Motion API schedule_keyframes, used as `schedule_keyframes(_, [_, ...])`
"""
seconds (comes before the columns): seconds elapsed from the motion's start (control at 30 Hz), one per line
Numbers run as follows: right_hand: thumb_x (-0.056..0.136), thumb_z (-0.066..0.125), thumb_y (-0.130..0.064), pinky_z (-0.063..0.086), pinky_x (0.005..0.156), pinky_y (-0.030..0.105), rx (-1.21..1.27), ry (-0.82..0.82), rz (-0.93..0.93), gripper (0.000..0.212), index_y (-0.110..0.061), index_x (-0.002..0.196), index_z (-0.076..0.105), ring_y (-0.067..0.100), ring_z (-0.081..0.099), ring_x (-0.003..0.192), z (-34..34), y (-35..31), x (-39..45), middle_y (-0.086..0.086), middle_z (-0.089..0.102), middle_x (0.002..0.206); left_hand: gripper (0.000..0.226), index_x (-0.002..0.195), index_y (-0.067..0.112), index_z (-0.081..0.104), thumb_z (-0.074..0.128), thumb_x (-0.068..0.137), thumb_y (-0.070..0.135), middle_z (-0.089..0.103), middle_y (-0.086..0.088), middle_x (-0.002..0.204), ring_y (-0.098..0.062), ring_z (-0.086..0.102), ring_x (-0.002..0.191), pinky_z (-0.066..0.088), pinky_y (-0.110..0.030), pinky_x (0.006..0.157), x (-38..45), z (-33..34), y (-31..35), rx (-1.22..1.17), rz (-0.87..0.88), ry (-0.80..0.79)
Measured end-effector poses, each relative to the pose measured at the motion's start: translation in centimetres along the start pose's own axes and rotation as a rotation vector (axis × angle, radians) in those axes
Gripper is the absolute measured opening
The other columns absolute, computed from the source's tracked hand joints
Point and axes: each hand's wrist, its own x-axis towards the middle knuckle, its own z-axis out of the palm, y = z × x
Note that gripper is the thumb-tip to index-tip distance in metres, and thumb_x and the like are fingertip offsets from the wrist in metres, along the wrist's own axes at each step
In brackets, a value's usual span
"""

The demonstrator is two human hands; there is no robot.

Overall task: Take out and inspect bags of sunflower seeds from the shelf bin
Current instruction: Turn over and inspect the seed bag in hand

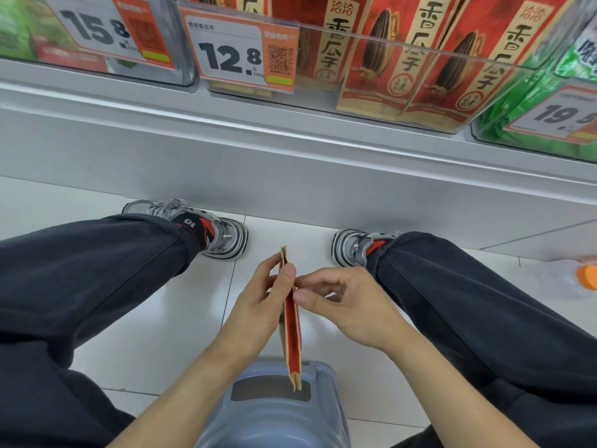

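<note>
A red and tan bag of sunflower seeds (pixel 292 337) is held edge-on between my knees, low in the head view. My left hand (pixel 258 302) grips its upper part, thumb on the near face. My right hand (pixel 342 302) pinches the bag's right side with thumb and forefinger. Above, a clear shelf bin (pixel 403 46) holds several upright red bags of the same seeds (pixel 381 59), with a 12.8 price tag (pixel 237 53) on its front.
A grey-blue plastic stool (pixel 274 412) sits beneath me on white floor tiles. My two legs and sneakers flank the hands. Green bags fill the neighbouring bins at left and right. An orange-capped object (pixel 586 276) lies on the floor at far right.
</note>
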Motion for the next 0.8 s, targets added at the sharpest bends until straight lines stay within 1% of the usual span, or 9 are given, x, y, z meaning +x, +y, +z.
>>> schedule_keyframes(0.07, [0.092, 0.075, -0.026, 0.059, 0.09, 0.041, 0.026, 0.043, -0.004, 0.015, -0.02, 0.105, 0.078, 0.014, 0.073, 0.092, 0.3, 0.1, -0.1, -0.007, 0.078, 0.096, 0.067, 0.13, 0.029, 0.058, 0.042, 0.083, 0.075, 0.072, 0.015, 0.105, -0.005, 0.067, 0.106, 0.051, -0.039, 0.103, -0.1, 0.1, -0.1, 0.013, 0.022, 0.007])
schedule_keyframes(0.13, [0.09, 0.077, -0.026, 0.061, 0.083, 0.038, 0.095, 0.085, -0.004, 0.015, -0.018, 0.103, 0.076, 0.014, 0.073, 0.09, 0.7, 0.0, -0.1, -0.003, 0.078, 0.092, 0.063, 0.133, 0.033, 0.057, 0.039, 0.09, 0.076, 0.071, 0.017, 0.118, 0.001, 0.063, 0.117, 0.045, -0.035, 0.109, -0.2, 0.3, -0.2, 0.019, 0.053, 0.0])
schedule_keyframes(0.2, [0.089, 0.077, -0.026, 0.063, 0.077, 0.038, 0.196, 0.128, 0.019, 0.017, -0.015, 0.102, 0.074, 0.019, 0.074, 0.088, 1.1, -0.2, -0.1, 0.004, 0.077, 0.089, 0.058, 0.137, 0.036, 0.055, 0.036, 0.094, 0.071, 0.07, 0.019, 0.122, 0.003, 0.062, 0.118, 0.043, -0.034, 0.109, -0.3, 0.5, -0.1, 0.03, 0.076, -0.017])
schedule_keyframes(0.3, [0.084, 0.075, -0.035, 0.064, 0.072, 0.038, 0.309, 0.174, 0.04, 0.029, -0.01, 0.099, 0.073, 0.026, 0.075, 0.085, 1.3, -0.5, -0.1, 0.011, 0.076, 0.089, 0.054, 0.14, 0.033, 0.054, 0.032, 0.101, 0.064, 0.069, 0.014, 0.127, -0.003, 0.063, 0.121, 0.044, -0.037, 0.11, -0.4, 0.6, -0.2, 0.038, 0.09, -0.065])
schedule_keyframes(0.4, [0.079, 0.074, -0.041, 0.064, 0.068, 0.037, 0.326, 0.181, 0.034, 0.038, -0.009, 0.099, 0.073, 0.026, 0.074, 0.085, 1.3, -0.8, -0.1, 0.012, 0.075, 0.09, 0.058, 0.142, 0.039, 0.052, 0.03, 0.098, 0.07, 0.064, 0.011, 0.136, -0.01, 0.055, 0.132, 0.04, -0.043, 0.113, -0.2, 0.5, -0.7, 0.108, 0.122, -0.065])
schedule_keyframes(0.5, [0.088, 0.073, -0.029, 0.064, 0.068, 0.038, 0.297, 0.19, 0.0, 0.024, -0.008, 0.1, 0.073, 0.027, 0.073, 0.086, 1.3, -0.7, -0.1, 0.012, 0.075, 0.09, 0.052, 0.138, 0.046, 0.053, 0.026, 0.099, 0.068, 0.064, 0.018, 0.132, -0.008, 0.054, 0.131, 0.041, -0.042, 0.112, -0.1, 0.3, -0.9, 0.186, 0.151, -0.051])
schedule_keyframes(0.57, [0.094, 0.07, -0.019, 0.064, 0.07, 0.04, 0.306, 0.202, -0.005, 0.016, -0.004, 0.1, 0.073, 0.029, 0.073, 0.086, 1.3, -0.5, 0.1, 0.017, 0.074, 0.089, 0.051, 0.136, 0.045, 0.055, 0.025, 0.101, 0.065, 0.065, 0.02, 0.129, -0.004, 0.056, 0.126, 0.043, -0.041, 0.11, -0.2, 0.4, -0.7, 0.185, 0.148, -0.052])
schedule_keyframes(0.7, [0.095, 0.066, -0.008, 0.063, 0.069, 0.035, 0.439, 0.192, 0.049, 0.015, 0.006, 0.1, 0.072, 0.026, 0.072, 0.077, 1.3, -0.5, 0.2, 0.025, 0.073, 0.089, 0.052, 0.135, 0.03, 0.059, 0.029, 0.1, 0.054, 0.07, 0.015, 0.124, 0.0, 0.063, 0.118, 0.045, -0.035, 0.11, -0.4, 0.7, -0.4, 0.065, 0.095, -0.065])
schedule_keyframes(0.8, [0.096, 0.065, -0.005, 0.06, 0.066, 0.029, 0.551, 0.165, 0.088, 0.017, 0.008, 0.103, 0.071, 0.022, 0.071, 0.073, 1.5, -0.4, 0.2, 0.024, 0.074, 0.089, 0.046, 0.131, 0.03, 0.061, 0.029, 0.103, 0.048, 0.072, 0.015, 0.12, -0.002, 0.064, 0.118, 0.045, -0.035, 0.109, -0.4, 0.8, -0.5, 0.031, 0.065, -0.07])
